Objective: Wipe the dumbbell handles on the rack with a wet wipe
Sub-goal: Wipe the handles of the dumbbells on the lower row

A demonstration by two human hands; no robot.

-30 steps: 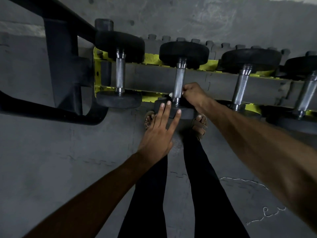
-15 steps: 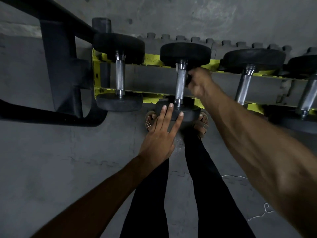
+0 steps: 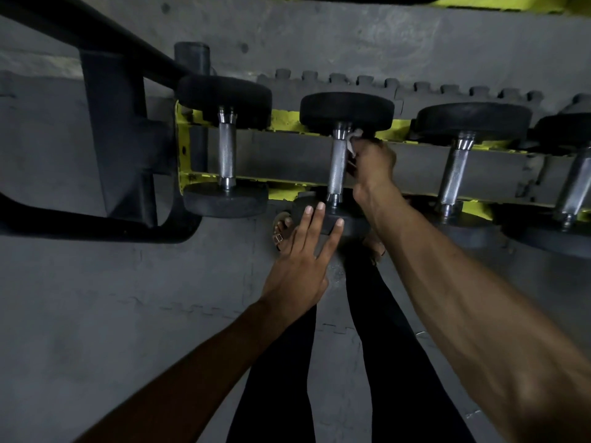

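Note:
Several black dumbbells with knurled steel handles lie across a yellow rack [image 3: 289, 120]. My right hand [image 3: 372, 163] holds a white wet wipe [image 3: 352, 142] against the upper right side of the second dumbbell's handle [image 3: 337, 166], just under its far weight. My left hand [image 3: 302, 263] rests flat, fingers spread, on that dumbbell's near weight [image 3: 347, 223]. The first handle [image 3: 226, 155] on the left and the third handle [image 3: 452, 174] on the right stand untouched.
A black frame post [image 3: 115, 135] and curved tube bound the rack's left end. A fourth dumbbell [image 3: 572, 187] sits at the right edge. My legs in black trousers and sandalled feet [image 3: 281, 231] stand on grey interlocking floor mats below the rack.
My right hand slid the wipe up the second handle from its near end to its far end, where it stays. My left hand has stayed on the near weight.

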